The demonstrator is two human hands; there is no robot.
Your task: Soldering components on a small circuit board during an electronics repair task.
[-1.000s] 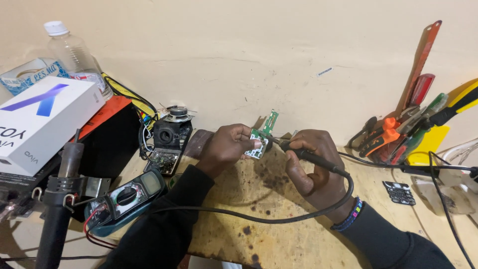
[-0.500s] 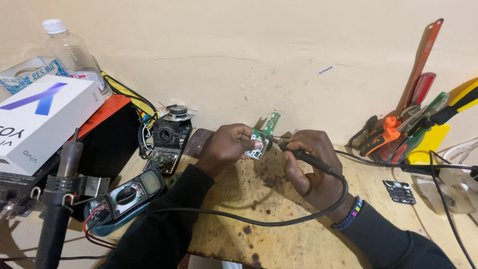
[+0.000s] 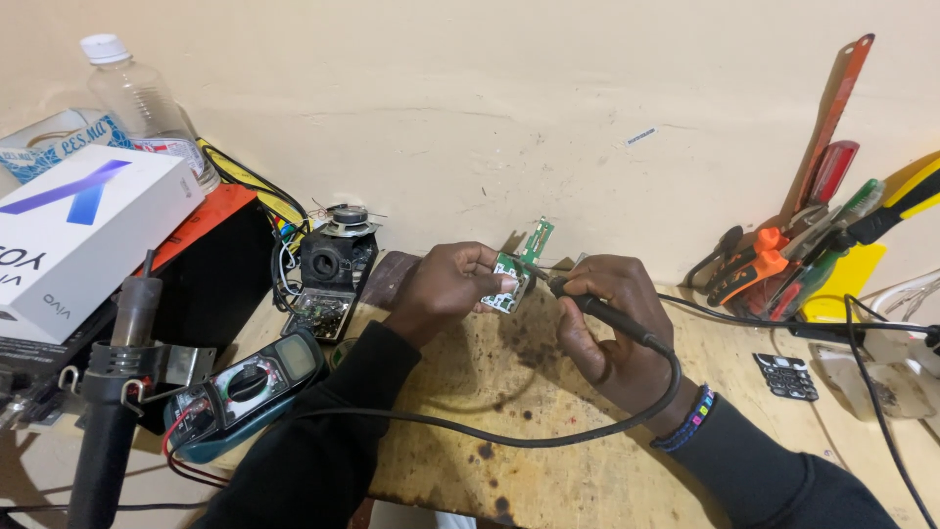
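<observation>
My left hand (image 3: 448, 287) pinches a small green circuit board (image 3: 511, 269) and holds it upright just above the stained wooden bench (image 3: 548, 441). My right hand (image 3: 609, 328) grips a black soldering iron (image 3: 612, 315) like a pen, its tip touching the board's right edge. The iron's black cable (image 3: 509, 436) loops back across the bench under my forearms. A second narrow green board (image 3: 537, 238) stands against the wall right behind the held one.
A multimeter (image 3: 245, 392) with red and black leads lies at left, beside a black speaker module (image 3: 331, 269). A hot-air tool (image 3: 116, 392) stands at front left. A white box (image 3: 78, 230) and plastic bottle (image 3: 147, 108) sit far left. Screwdrivers and pliers (image 3: 803, 255) lean at right near a small keypad (image 3: 785, 376).
</observation>
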